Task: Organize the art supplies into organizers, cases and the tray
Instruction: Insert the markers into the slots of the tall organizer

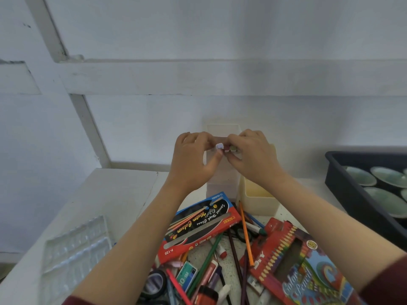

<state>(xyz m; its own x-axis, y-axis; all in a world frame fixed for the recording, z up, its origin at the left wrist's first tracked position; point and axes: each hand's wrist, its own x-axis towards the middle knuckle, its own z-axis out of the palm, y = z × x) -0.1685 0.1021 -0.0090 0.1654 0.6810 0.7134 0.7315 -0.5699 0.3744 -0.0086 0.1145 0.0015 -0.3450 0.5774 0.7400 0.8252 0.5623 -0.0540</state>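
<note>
- Nearest, on the surface (110,194): "Color Pencil" box (308,267), marked 18; red NIKKI "Water Colour" box (198,225), P-120, 12 colours.
- Raised beyond: small capped bundle (224,148), row lying left-right.
- Pinched at either end by fingers of left hand (193,155) and right hand (253,155), equally near.
- Seemingly just above clear organizer (222,128); probably straight down next.

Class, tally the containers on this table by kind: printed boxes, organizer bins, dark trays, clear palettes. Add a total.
Printed boxes: 2, watercolour box, colour pencil box
Organizer bins: 2, clear bin, cream bin
Dark tray: 1
Clear palette: 1
Total: 6
</note>
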